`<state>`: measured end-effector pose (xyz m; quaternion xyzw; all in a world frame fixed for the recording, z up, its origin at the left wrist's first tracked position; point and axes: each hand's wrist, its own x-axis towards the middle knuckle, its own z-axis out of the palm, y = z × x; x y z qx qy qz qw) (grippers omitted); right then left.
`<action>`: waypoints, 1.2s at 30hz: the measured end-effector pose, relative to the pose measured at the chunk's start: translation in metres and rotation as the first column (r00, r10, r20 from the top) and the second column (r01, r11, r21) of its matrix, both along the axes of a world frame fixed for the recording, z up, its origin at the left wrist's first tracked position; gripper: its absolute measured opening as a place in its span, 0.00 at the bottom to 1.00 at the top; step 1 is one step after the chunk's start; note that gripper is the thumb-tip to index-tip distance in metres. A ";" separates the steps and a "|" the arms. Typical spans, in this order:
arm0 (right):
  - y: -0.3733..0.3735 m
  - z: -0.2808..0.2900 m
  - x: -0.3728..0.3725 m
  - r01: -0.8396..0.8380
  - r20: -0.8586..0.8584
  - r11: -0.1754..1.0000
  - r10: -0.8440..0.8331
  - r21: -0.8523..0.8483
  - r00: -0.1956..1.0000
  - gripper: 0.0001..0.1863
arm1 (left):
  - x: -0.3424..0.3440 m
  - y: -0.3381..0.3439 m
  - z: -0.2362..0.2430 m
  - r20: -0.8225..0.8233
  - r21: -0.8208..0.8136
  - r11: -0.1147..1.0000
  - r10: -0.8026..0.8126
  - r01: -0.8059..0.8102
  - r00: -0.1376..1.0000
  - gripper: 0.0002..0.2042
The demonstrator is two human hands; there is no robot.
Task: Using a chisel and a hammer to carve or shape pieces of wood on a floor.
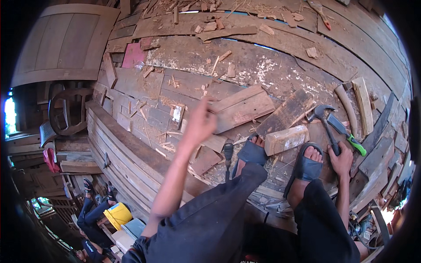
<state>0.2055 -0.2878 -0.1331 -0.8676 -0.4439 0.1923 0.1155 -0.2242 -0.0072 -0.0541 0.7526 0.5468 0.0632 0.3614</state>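
My left hand [202, 122] is raised over the plank floor, index finger stretched out and the others loosely curled. I see nothing held in it. Just right of it lies a wide grooved board [243, 107]. On the right, my right hand [341, 160] grips the dark handle of a claw hammer [326, 125], whose head rests near a dark weathered board [287, 113]. A flat-bladed chisel with a green and black handle [346, 131] lies beside the hammer. Between my sandalled feet sits a short wooden block [287, 140].
A black-handled tool [228, 153] stands by my left foot. A wooden-handled tool [347, 105] and a wood block [363, 105] lie at right. Long stacked beams [131, 153] run along the left. A brush [320, 13] lies far right. Another person [94, 215] sits near a yellow bucket [117, 215].
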 end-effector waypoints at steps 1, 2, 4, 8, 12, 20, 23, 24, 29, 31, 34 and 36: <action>0.005 0.002 -0.003 0.000 -0.016 1.000 0.001 0.022 1.000 0.22 | -0.037 0.006 -0.006 -0.111 0.100 0.994 -0.036 0.047 0.993 0.27; 0.008 0.004 -0.005 -0.001 -0.029 0.999 0.002 0.044 1.000 0.22 | -0.065 0.009 -0.010 -0.222 0.192 0.976 -0.060 0.104 0.973 0.31; 0.002 0.006 0.000 0.001 -0.015 1.000 0.000 0.027 1.000 0.22 | -0.084 -0.018 -0.010 -0.394 0.123 0.960 -0.187 0.253 0.900 0.34; 0.004 0.005 0.001 0.007 -0.002 1.000 -0.007 -0.001 1.000 0.22 | -0.101 -0.050 -0.022 -0.560 -0.084 0.949 -0.296 0.303 0.774 0.44; 0.005 0.011 0.000 0.006 0.001 1.000 -0.006 -0.005 1.000 0.22 | -0.109 -0.049 -0.038 -0.507 0.084 0.944 -0.234 0.318 0.830 0.43; 0.002 0.005 -0.001 0.014 -0.005 1.000 -0.014 0.000 1.000 0.22 | -0.126 -0.038 -0.023 -0.401 -0.036 0.946 -0.309 0.323 0.862 0.36; 0.002 0.004 -0.001 0.010 0.010 1.000 -0.010 -0.005 1.000 0.22 | -0.121 -0.045 -0.023 -0.414 0.022 0.948 -0.280 0.318 0.866 0.36; 0.003 0.004 -0.002 0.012 0.001 1.000 -0.012 -0.019 1.000 0.22 | -0.120 -0.048 -0.022 -0.422 0.058 0.951 -0.252 0.303 0.871 0.36; 0.007 0.002 -0.005 -0.006 0.004 1.000 0.006 0.002 1.000 0.23 | -0.124 -0.062 -0.027 -0.503 -0.023 0.982 -0.175 0.190 0.846 0.37; 0.006 0.002 -0.005 -0.026 0.003 1.000 0.026 0.001 1.000 0.23 | -0.125 -0.071 -0.026 -0.522 0.043 0.989 -0.100 0.143 0.847 0.37; -0.003 0.003 0.005 0.008 0.001 1.000 -0.008 -0.027 1.000 0.23 | -0.112 -0.079 -0.026 -0.381 0.437 0.896 0.101 0.082 0.919 0.30; 0.002 -0.003 0.000 -0.014 -0.014 1.000 0.014 -0.019 1.000 0.23 | -0.143 -0.095 -0.035 -0.384 0.336 0.941 0.105 0.033 0.917 0.29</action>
